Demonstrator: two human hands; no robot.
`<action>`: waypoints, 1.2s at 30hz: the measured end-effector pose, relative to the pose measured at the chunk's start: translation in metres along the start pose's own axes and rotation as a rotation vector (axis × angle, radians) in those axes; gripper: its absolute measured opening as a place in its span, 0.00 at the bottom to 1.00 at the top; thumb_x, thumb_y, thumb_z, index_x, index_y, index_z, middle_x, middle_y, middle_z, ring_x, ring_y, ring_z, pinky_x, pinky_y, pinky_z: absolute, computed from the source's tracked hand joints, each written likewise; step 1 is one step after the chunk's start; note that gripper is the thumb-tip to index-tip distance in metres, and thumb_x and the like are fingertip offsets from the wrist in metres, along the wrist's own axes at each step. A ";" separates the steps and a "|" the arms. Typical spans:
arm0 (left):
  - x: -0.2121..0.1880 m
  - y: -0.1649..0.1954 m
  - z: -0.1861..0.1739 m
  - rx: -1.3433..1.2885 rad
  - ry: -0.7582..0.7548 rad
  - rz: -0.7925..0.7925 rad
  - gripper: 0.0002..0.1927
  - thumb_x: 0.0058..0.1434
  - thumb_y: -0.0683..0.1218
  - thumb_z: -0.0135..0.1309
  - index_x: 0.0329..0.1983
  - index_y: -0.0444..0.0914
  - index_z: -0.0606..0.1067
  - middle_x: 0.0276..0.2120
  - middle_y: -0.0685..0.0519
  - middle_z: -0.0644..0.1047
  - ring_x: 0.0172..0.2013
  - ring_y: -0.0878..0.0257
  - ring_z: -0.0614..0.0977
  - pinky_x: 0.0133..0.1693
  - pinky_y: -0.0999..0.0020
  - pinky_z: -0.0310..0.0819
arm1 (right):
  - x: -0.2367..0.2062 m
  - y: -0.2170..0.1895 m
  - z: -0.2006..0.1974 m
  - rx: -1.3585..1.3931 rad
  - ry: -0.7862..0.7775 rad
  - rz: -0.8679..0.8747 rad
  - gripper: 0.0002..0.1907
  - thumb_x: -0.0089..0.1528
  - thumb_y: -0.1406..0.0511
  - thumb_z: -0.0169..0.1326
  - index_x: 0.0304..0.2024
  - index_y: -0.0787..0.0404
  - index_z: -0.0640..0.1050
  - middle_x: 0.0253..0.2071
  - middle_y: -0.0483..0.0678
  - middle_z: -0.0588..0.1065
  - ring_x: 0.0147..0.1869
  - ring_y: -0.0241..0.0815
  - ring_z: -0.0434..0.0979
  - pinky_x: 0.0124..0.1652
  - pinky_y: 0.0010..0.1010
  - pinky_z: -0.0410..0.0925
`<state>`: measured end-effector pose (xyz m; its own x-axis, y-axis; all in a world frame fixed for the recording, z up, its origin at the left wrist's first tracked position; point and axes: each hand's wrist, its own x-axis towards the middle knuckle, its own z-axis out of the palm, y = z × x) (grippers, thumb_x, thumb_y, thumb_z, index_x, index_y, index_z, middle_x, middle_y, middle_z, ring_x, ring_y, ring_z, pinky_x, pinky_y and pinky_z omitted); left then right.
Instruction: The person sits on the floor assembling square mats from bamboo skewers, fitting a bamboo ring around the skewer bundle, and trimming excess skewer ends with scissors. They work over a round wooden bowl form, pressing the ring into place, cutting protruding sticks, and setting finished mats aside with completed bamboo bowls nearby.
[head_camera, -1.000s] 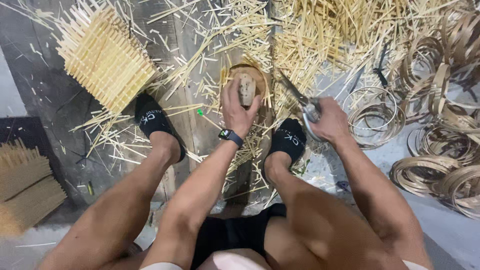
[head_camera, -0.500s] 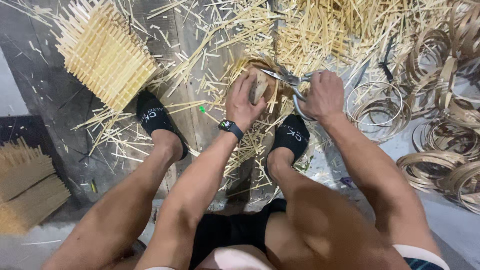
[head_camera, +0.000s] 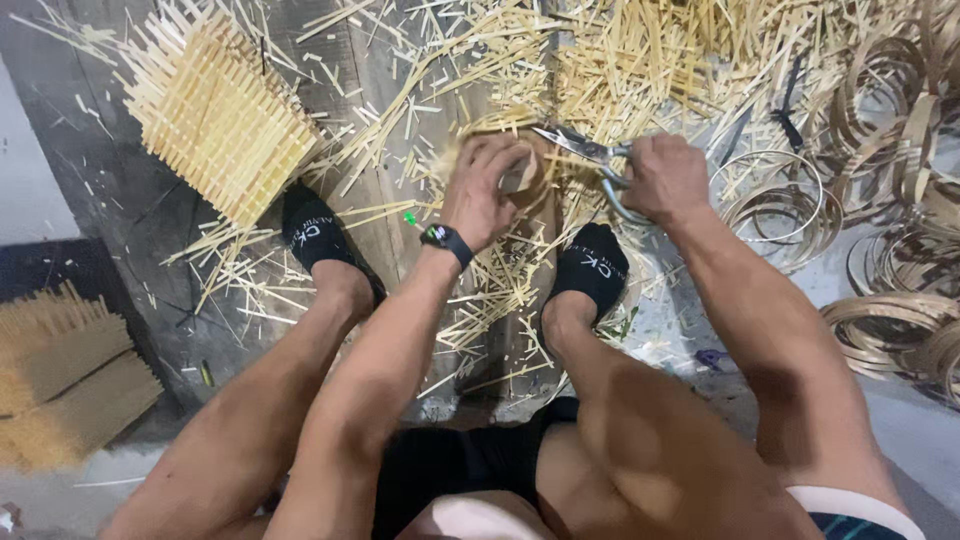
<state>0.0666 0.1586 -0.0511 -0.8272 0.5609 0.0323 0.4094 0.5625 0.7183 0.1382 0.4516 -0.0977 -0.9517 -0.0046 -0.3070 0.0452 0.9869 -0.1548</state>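
Knees frame the bottom of the view, and your two socked feet are planted on the floor with the work between them, which keeps it close and steady under your eyes. Your left hand, watch on the wrist, is curled over a small woven bamboo piece, fingers closed round its edge so it cannot turn while the blades come in; most of the piece is hidden under that hand, so its shape is hard to tell. Your right hand is fisted tight through the loops of the shears, blades pointing left towards the piece and looking nearly closed, tips just beside your left fingers. Around your feet lie scattered bamboo slivers, thicker ahead of you where a heap of offcuts spreads. To the far left sits a woven mat with loose ends sticking out, and a bundle of sticks lies nearer, at the left edge. To the right, coiled bamboo hoops are piled within arm's reach.
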 end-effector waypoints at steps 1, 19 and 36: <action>-0.001 0.005 0.003 -0.043 0.105 -0.076 0.33 0.44 0.41 0.67 0.56 0.40 0.74 0.59 0.46 0.72 0.61 0.43 0.70 0.64 0.51 0.65 | -0.001 0.002 -0.002 -0.026 -0.004 -0.001 0.17 0.62 0.56 0.57 0.45 0.63 0.78 0.42 0.58 0.75 0.48 0.56 0.76 0.46 0.48 0.70; -0.012 -0.001 0.022 -0.008 0.095 -0.192 0.28 0.45 0.50 0.74 0.53 0.47 0.83 0.63 0.39 0.66 0.64 0.40 0.67 0.66 0.52 0.62 | 0.011 -0.010 -0.009 -0.098 0.074 -0.068 0.31 0.52 0.47 0.62 0.41 0.68 0.77 0.38 0.59 0.74 0.44 0.56 0.75 0.43 0.46 0.70; -0.002 -0.014 -0.007 0.194 -0.187 0.003 0.42 0.34 0.38 0.68 0.59 0.45 0.78 0.68 0.33 0.59 0.68 0.31 0.60 0.62 0.35 0.55 | 0.015 -0.012 -0.041 -0.063 -0.266 0.047 0.32 0.61 0.40 0.56 0.40 0.63 0.80 0.36 0.58 0.74 0.41 0.53 0.75 0.41 0.47 0.71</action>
<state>0.0594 0.1456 -0.0567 -0.7480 0.6549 -0.1079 0.4925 0.6567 0.5711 0.1110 0.4460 -0.0618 -0.8354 0.0070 -0.5497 0.0600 0.9951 -0.0784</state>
